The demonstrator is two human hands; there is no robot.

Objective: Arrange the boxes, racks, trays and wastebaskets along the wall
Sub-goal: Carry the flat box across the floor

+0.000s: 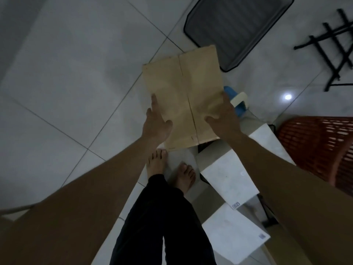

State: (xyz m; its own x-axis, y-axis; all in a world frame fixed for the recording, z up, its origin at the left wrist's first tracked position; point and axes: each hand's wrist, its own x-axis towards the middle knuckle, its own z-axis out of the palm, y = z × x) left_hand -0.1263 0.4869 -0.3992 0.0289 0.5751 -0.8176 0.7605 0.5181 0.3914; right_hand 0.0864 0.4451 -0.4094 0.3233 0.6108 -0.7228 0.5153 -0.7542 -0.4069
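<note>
A brown cardboard box (183, 96) with a seam down its top is held above the tiled floor, in the middle of the view. My left hand (156, 121) presses flat against its left side with straight fingers, thumb on top. My right hand (223, 117) presses against its right side, thumb resting on the top. A dark mesh tray (236, 29) lies on the floor just beyond the box. A black wire rack (336, 52) lies at the far right. An orange lattice wastebasket (321, 148) stands at the right edge.
White flat boxes (229, 178) lie in a row to the right of my bare feet (172, 169). A blue and white object (236, 100) shows behind my right hand. Grey floor tiles (66, 83) spread out on the left.
</note>
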